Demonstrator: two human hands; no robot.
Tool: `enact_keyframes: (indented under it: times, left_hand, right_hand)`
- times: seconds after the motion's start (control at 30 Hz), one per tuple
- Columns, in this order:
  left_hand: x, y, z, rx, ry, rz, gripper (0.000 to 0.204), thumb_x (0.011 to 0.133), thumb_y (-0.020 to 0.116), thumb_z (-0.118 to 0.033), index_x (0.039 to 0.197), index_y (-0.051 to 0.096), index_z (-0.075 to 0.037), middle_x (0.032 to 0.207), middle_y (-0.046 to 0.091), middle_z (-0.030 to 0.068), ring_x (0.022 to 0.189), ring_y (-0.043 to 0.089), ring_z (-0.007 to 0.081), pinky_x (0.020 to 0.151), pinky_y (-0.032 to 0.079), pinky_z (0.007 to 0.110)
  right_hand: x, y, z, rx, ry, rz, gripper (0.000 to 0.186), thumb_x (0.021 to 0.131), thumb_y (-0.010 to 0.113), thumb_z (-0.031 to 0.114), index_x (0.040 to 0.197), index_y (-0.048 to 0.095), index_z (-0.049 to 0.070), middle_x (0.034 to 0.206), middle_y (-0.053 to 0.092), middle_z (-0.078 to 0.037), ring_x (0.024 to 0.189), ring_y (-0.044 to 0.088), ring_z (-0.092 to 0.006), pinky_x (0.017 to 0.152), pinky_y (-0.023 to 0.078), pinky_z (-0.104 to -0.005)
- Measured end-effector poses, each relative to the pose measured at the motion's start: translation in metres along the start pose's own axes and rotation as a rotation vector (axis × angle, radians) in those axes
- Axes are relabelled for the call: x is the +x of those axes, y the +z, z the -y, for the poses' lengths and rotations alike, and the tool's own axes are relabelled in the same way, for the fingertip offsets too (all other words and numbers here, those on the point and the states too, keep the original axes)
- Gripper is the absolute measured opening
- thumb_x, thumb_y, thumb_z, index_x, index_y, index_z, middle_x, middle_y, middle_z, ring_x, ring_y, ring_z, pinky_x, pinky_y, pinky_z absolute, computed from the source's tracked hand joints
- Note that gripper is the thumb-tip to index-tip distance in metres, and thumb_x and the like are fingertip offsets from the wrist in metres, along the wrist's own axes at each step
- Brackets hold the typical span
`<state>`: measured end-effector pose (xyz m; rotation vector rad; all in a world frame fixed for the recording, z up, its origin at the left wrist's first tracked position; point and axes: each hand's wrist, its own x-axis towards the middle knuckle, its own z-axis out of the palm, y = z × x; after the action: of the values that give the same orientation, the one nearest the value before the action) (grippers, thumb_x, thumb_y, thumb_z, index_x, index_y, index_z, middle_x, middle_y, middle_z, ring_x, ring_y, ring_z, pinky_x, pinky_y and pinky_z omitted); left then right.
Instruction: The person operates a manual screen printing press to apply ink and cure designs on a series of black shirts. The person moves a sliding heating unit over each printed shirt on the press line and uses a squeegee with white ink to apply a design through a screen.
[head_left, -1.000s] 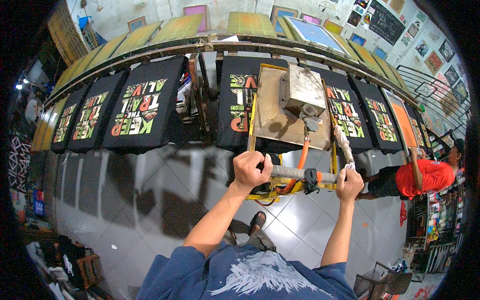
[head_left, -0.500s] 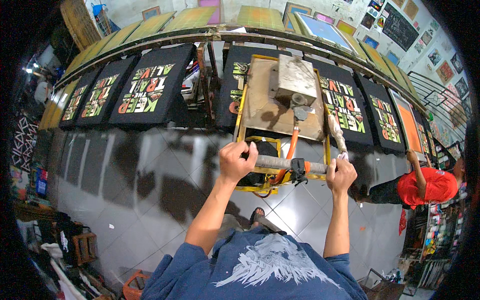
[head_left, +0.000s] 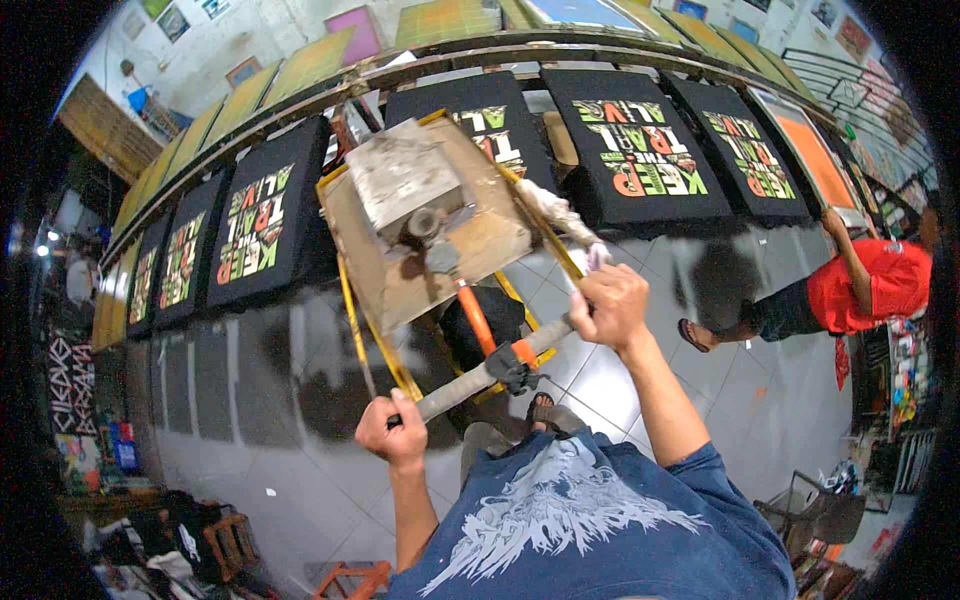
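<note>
My left hand is closed round the lower left end of a grey-wrapped handlebar. My right hand grips the bar's other end, farther from my body, so the bar slants. The bar belongs to a yellow-framed unit standing askew in front of me. On it lie a brown board and a scuffed grey metal box. An orange hose runs from a fitting beside the box to a black clamp at mid-bar. Pale wrapping covers part of the right frame rail.
Black T-shirts with colourful lettering lie along a curved row of boards beyond the unit. Framed screens lean behind them. At right a person in a red shirt holds an orange screen. Grey floor tiles spread below.
The unit has swung askew, its box end now farther left. My left hand has moved down and left, my right hand up and left, both still on the bar. The whole view has shifted.
</note>
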<state>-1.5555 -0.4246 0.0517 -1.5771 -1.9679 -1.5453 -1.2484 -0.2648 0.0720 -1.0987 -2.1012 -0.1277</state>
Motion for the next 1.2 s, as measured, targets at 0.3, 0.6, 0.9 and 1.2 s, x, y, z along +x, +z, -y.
enact_keyframes:
  times: [0.3, 0.6, 0.9, 1.2]
  left_hand:
    - [0.037, -0.021, 0.087, 0.042, -0.047, -0.041, 0.039, 0.095, 0.064, -0.017, 0.062, 0.049, -0.004, 0.054, 0.05, 0.0051, 0.05, 0.043, 0.0147, 0.049, 0.035, 0.035]
    - [0.08, -0.034, 0.14, -0.066, 0.017, -0.015, 0.034, 0.096, 0.058, -0.013, 0.066, 0.048, -0.001, 0.055, 0.049, 0.0071, 0.052, 0.045, 0.0163, 0.052, 0.037, 0.033]
    - [0.076, -0.027, 0.134, -0.138, -0.03, -0.132, 0.033, 0.094, 0.055, -0.013, 0.064, 0.05, -0.001, 0.057, 0.054, 0.0098, 0.051, 0.051, 0.0202, 0.053, 0.041, 0.034]
    - [0.078, -0.032, 0.154, -0.3, 0.087, -0.034, 0.027, 0.087, 0.061, -0.002, 0.066, 0.046, -0.005, 0.058, 0.05, 0.0095, 0.049, 0.048, 0.0251, 0.05, 0.039, 0.036]
  right_hand:
    - [0.016, 0.035, 0.058, 0.07, 0.036, -0.069, 0.038, 0.077, 0.074, 0.035, 0.055, 0.054, 0.011, 0.057, 0.055, -0.007, 0.056, 0.058, -0.0278, 0.056, 0.046, -0.0423]
    - [0.019, 0.059, 0.112, 0.072, 0.1, -0.031, 0.044, 0.084, 0.074, 0.043, 0.061, 0.056, 0.01, 0.061, 0.055, -0.007, 0.06, 0.059, -0.0262, 0.059, 0.047, -0.0418]
    - [0.024, 0.064, 0.118, -0.048, 0.068, -0.07, 0.039, 0.078, 0.076, 0.036, 0.057, 0.051, 0.014, 0.059, 0.052, -0.003, 0.059, 0.058, -0.0232, 0.057, 0.044, -0.0396]
    - [0.018, 0.071, 0.123, -0.117, 0.03, -0.125, 0.028, 0.074, 0.066, 0.022, 0.06, 0.045, 0.011, 0.061, 0.044, -0.01, 0.056, 0.047, -0.0309, 0.056, 0.035, -0.043]
